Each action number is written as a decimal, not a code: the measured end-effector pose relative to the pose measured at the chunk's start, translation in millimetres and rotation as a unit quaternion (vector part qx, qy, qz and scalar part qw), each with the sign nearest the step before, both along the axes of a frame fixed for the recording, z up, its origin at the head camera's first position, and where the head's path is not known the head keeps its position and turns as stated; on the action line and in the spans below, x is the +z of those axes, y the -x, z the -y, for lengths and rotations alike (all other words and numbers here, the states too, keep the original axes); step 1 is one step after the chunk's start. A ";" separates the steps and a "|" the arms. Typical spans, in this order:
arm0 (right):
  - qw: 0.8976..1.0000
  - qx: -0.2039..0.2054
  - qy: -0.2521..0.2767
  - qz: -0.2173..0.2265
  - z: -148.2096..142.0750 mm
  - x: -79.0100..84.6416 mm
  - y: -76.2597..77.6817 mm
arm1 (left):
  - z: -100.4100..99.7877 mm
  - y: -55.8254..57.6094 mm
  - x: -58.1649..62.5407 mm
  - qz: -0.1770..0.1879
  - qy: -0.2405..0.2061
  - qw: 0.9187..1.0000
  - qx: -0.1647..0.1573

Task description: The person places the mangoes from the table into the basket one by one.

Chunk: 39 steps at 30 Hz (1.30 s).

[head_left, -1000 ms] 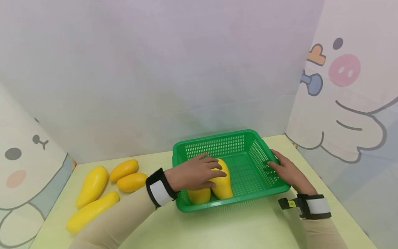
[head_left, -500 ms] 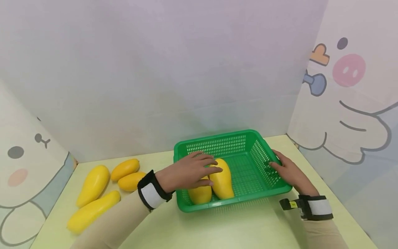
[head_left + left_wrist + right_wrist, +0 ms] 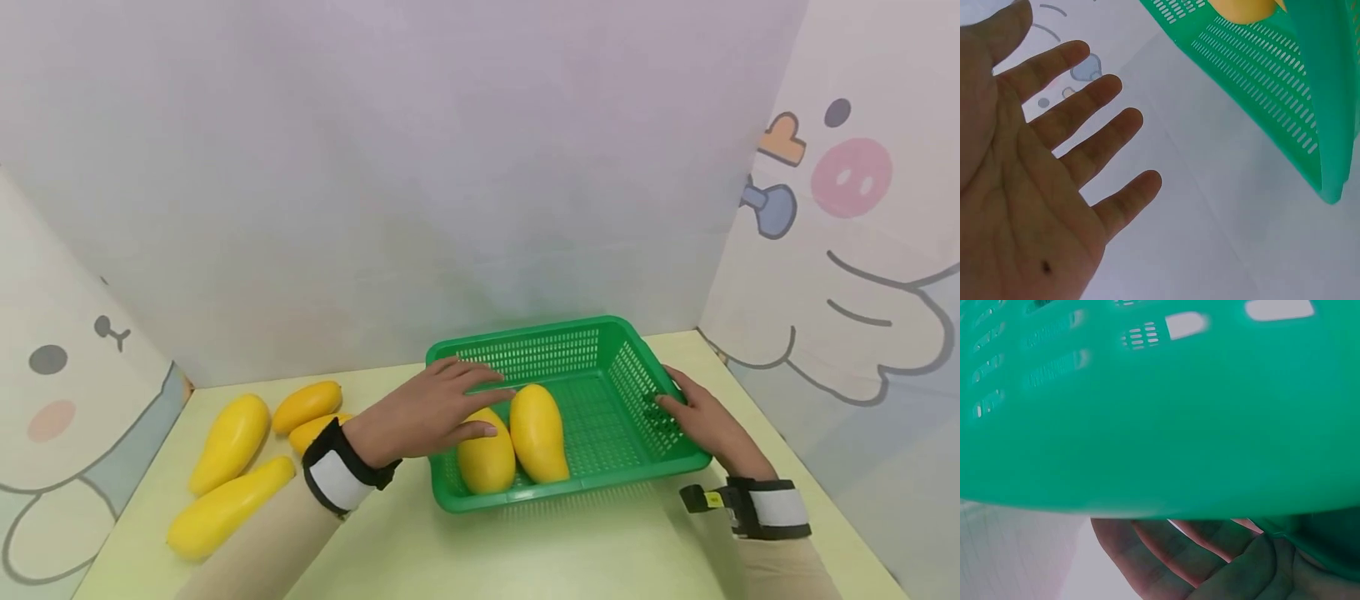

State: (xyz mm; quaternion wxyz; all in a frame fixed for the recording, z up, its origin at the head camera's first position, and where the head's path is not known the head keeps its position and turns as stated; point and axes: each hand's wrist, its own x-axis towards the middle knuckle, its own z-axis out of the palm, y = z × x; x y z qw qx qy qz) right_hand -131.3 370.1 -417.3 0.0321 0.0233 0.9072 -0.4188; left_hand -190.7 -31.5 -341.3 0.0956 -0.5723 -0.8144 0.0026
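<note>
Two yellow mangoes lie side by side in the left part of the green plastic basket, the left mango partly behind my left thumb and the right mango in fuller view. My left hand hovers over the basket's left side with fingers spread, holding nothing; the left wrist view shows its bare palm. At the basket's right end, my right hand grips the rim, thumb inside and fingers outside. In the right wrist view the green wall hides part of those fingers.
Left of the basket, two larger mangoes and two smaller mangoes lie on the pale yellow-green table. My left wrist strap partly covers one small one. Cartoon-printed panels and a pale wall enclose the table.
My left hand has drawn away leftward from the right mango in the basket, uncovering more of both mangoes there. My right hand keeps its grip on the rim.
</note>
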 end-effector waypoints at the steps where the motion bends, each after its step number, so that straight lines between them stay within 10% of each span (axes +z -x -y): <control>1: 1.000 0.000 0.001 0.000 -0.2 0.0 -0.2 | 1.9 -0.4 1.6 -0.005 -0.003 1.000 0.002; 39: 1.000 0.006 -0.008 0.007 -4.2 -2.1 1.1 | 121.6 -2.1 -24.2 0.032 -0.110 0.970 0.213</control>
